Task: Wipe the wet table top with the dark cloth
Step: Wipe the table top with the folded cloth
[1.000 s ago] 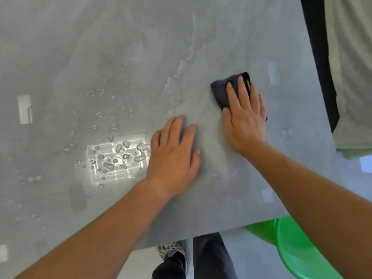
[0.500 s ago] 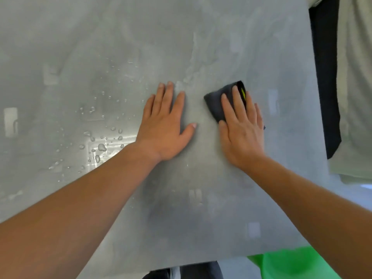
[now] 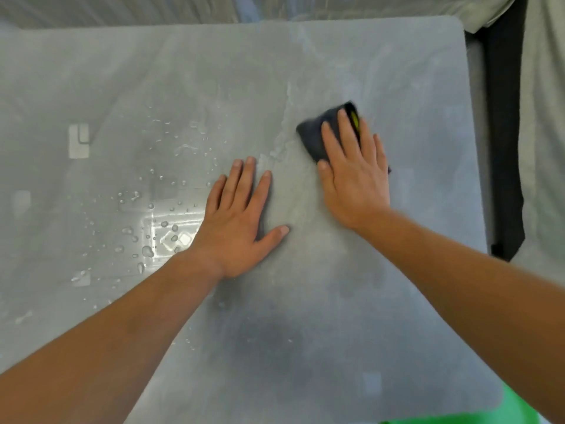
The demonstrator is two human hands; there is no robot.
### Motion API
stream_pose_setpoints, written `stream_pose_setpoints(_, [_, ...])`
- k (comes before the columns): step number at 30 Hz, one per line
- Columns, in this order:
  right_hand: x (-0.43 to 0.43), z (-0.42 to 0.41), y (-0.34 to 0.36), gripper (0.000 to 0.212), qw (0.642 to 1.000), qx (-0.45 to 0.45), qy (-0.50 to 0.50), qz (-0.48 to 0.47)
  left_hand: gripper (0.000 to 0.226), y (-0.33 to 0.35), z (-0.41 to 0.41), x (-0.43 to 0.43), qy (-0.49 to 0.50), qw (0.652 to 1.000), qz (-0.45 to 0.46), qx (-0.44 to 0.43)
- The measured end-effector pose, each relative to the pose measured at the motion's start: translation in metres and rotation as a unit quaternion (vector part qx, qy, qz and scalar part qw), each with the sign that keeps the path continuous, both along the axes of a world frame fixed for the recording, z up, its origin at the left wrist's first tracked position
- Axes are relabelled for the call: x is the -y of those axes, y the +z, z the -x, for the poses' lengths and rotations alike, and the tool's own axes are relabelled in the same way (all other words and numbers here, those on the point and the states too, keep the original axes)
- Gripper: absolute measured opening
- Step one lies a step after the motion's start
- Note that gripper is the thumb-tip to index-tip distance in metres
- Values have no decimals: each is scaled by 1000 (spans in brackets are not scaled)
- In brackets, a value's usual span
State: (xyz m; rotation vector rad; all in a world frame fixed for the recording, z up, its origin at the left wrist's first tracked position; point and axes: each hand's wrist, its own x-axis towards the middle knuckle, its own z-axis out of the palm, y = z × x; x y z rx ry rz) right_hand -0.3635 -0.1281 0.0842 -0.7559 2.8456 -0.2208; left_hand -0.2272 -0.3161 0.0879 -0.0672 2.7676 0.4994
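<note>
Two bare hands lie flat on the grey table top (image 3: 305, 347), palms down. The right hand (image 3: 356, 182) presses on the dark cloth (image 3: 313, 134) with straight fingers held close together; nothing curls round the fabric. The cloth sits on the right half of the table, towards the far edge, with most of it hidden under the fingers and palm. Its far left corner pokes out beyond the fingertips, and a small yellow-green tag (image 3: 354, 117) shows beside the middle finger. The cloth's outline is blurred. The left hand (image 3: 241, 221) rests on the bare surface just left of the right hand, apart from the cloth, its fingers straight and slightly spread, the thumb angled out to the right. Water droplets (image 3: 146, 250) are scattered over the table left of the left hand, around a bright reflection. Pale smears run from the left fingertips up past the cloth. Something green (image 3: 516, 408) shows below the table's near right corner.
</note>
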Motion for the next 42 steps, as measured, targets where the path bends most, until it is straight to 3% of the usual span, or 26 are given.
stream_pose_setpoints(3, [-24,-37,1,57,994,1,109,-13,89,1,1,-2,6,1000,1,-3])
stream_pose_setpoints(6, [-32,-13,1,58,986,6,165,-11,88,2,3,-2,3,1000,2,0])
stream_pose_setpoints(11, [13,69,-4,58,998,5,-54,20,84,5,2,1,7,1000,-21,0])
stream_pose_setpoints(13, [29,63,-6,58,997,-9,-79,19,82,8,3,2,13,1000,-22,-4])
stream_pose_setpoints(18, [4,9,1,57,989,14,150,-1,79,15,21,15,17,999,-25,-22])
stream_pose_setpoints(20, [1,34,4,58,983,23,181,-8,82,14,38,32,27,999,-6,-26])
stream_pose_setpoints(26, [70,115,-5,61,997,10,-70,9,87,4,69,75,69,997,43,2])
stream_pose_setpoints(28, [81,102,-5,62,999,-1,-52,3,88,2,68,77,62,997,37,10])
stream_pose_setpoints(32, [57,69,-1,61,992,10,127,-11,88,2,68,77,68,997,17,19])
stream_pose_setpoints(34, [51,82,1,61,987,22,155,-19,88,3,68,79,64,998,15,23])
stream_pose_setpoints(40, [116,131,-4,61,998,12,-64,13,88,1,67,81,55,998,9,19])
stream_pose_setpoints(42, [127,118,-3,61,999,6,-42,13,89,1,67,81,56,998,5,20])
